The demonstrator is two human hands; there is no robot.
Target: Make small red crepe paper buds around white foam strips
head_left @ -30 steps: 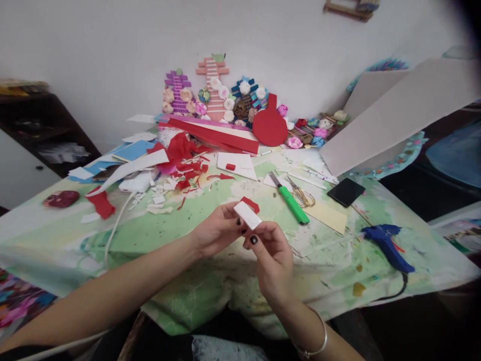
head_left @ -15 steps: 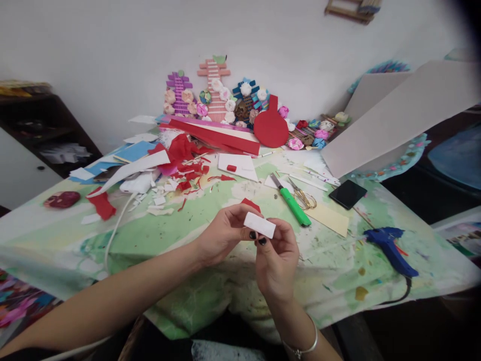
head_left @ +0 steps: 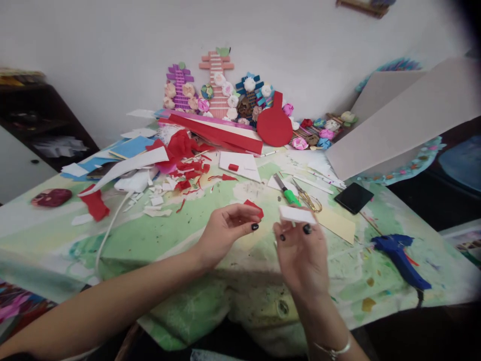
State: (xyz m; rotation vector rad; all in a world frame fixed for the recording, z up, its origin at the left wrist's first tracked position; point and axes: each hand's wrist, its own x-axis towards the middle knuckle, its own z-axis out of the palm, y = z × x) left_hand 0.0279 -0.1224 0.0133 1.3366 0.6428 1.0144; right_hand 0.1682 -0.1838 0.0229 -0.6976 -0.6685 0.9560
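A small white rectangular block (head_left: 297, 215), like foam or thick board, is gripped between the thumb and fingers of my right hand (head_left: 303, 255), its long face tilted up. To the left, my left hand (head_left: 225, 230) hovers over the table's front part, thumb and fingers parted with nothing between them. Just beyond its fingertips lies a small red piece (head_left: 255, 206), partly covered by the fingers. A green-handled cutter (head_left: 290, 196) lies behind the white block, its lower handle hidden by my right hand. Gold-handled scissors (head_left: 308, 197) rest beside the cutter.
Red and white scraps (head_left: 188, 175) clutter the left middle. A blue glue gun (head_left: 400, 258) and a black flat square (head_left: 353, 198) lie at right. Behind stand a red round cutout (head_left: 274, 125) and paper-flower crafts (head_left: 218, 85). A white cable (head_left: 112, 233) crosses the left side.
My hands have come apart. The right hand has carried the white block to the right, while the left has let go of it and stays near its place. The view has shifted slightly.
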